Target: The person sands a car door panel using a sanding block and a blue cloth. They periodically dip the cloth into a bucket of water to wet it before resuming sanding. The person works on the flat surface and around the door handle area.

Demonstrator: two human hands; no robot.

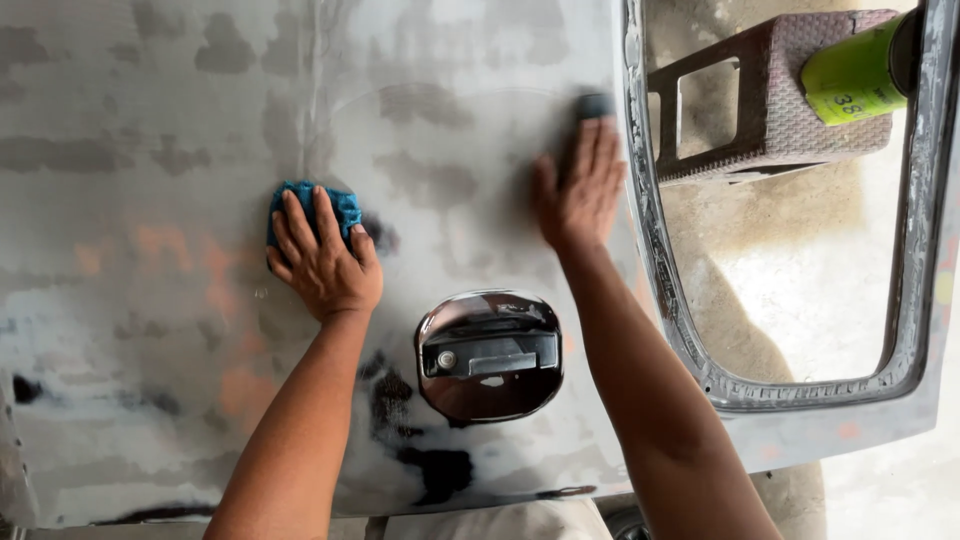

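A grey, patchy car door panel [150, 300] lies flat under me, mottled with filler and bare spots. My left hand [322, 262] presses a crumpled blue cloth [338, 205] onto the panel left of centre. Flat on the panel near the window frame lies my right hand [580, 190], fingers together over a dark sanding block [592, 106] whose end shows past my fingertips. A chrome door handle recess [490, 355] sits between my forearms, close to the near edge.
The window frame [680, 330] opens on the right, showing a concrete floor beneath. A brown woven-pattern plastic stool [790, 110] stands below it. A green cylinder with a label [855, 75] juts in at the top right. Black smears mark the panel's near edge.
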